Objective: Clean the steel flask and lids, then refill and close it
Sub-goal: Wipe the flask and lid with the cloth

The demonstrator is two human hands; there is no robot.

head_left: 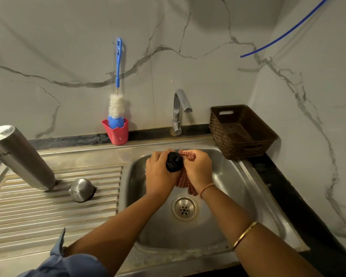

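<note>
Steel sink [238, 186] set in a dark bench [288, 186], seen from above. The steel flask [18, 154] stands on the ribbed drainboard [48, 216], well left of the basin. A brown basket [220, 136] sits at the right rear corner, and a bottle brush [118, 64] stands in a pink cup [119, 134] left of the tap [178, 110]. Over the basin the 2 hands meet: the left hand [158, 174] has its fingers curled round the black inner lid [174, 161], and the right hand [199, 168] bunches a checked cloth [183, 181] in its fingers (cloth touching lid). The domed steel lid [81, 189] rests on the drainboard, near the flask.
</note>
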